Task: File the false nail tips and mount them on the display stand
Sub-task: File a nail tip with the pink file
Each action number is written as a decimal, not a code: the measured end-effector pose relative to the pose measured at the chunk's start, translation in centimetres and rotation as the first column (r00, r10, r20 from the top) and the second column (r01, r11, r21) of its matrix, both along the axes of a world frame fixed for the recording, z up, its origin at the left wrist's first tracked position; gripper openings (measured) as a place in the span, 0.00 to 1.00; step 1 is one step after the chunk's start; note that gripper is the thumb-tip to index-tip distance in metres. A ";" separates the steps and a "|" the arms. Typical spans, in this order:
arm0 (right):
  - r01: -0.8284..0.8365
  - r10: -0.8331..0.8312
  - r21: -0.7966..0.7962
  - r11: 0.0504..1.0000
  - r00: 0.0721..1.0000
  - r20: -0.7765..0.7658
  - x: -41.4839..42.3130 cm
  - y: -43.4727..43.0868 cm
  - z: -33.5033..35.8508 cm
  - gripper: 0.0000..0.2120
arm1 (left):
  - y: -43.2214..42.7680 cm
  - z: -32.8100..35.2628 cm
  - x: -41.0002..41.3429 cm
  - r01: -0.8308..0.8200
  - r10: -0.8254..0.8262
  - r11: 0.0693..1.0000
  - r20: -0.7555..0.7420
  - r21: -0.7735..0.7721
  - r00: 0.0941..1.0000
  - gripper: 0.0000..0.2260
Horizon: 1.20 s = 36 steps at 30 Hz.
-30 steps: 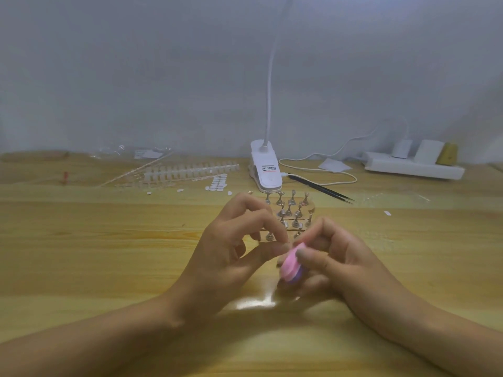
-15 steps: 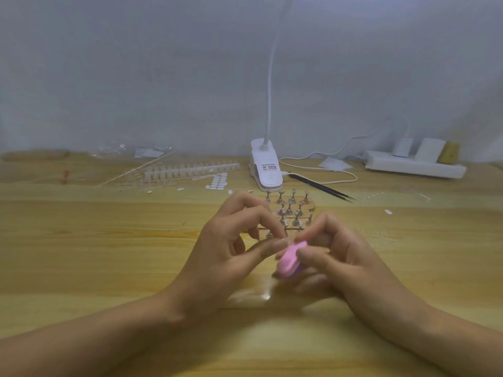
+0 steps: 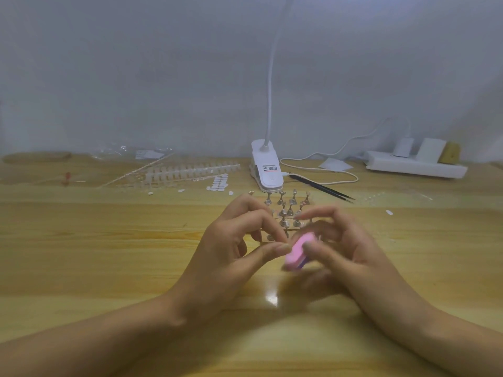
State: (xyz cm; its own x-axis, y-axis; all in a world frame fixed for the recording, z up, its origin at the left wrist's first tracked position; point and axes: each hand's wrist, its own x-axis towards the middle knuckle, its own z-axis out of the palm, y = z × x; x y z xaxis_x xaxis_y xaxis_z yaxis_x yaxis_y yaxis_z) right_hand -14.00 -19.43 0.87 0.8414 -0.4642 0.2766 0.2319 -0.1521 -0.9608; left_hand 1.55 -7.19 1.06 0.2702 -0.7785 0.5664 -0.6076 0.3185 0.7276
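Wooden counter (image 3: 95, 254), pale wall (image 3: 136, 77) behind, loads of bare wood left of the display stand (image 3: 284, 210). Just in front of it, left hand (image 3: 231, 254) pinches a nail tip (image 3: 285, 244), right hand (image 3: 345, 251) grips a pink file (image 3: 298, 251).

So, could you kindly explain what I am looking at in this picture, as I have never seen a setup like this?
There is no machine here: one camera worn on a person's head looks down at their two bare hands over a wooden table. The right hand grips a pink file block. The left hand pinches something tiny against it, likely a false nail tip, though it is too small to be sure. Just behind the hands stands the display stand with its little metal holders. Further back lie a strip of nail tips, a white clip lamp, black tweezers and a power strip.
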 end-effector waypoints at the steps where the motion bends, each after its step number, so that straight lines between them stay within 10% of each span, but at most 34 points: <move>1: -0.070 0.070 -0.008 0.998 0.997 -0.021 0.0 0.2 -0.1 0.15 | 0.0 0.0 0.0 0.000 0.000 1.000 0.010 -0.004 1.000 0.05; 36: -0.014 0.014 -0.008 1.000 1.000 -0.016 0.0 -0.1 0.0 0.28 | 0.2 0.1 -0.2 -0.009 0.011 1.000 0.065 -0.022 0.998 0.04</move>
State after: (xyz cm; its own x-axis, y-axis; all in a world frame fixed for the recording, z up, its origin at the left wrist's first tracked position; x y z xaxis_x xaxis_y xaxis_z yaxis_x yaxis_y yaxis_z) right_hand -14.02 -19.52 0.85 0.8519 -0.4504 0.2674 0.2191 -0.1572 -0.9629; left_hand 1.35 -7.02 1.16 0.2397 -0.7632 0.6000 -0.6569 0.3276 0.6791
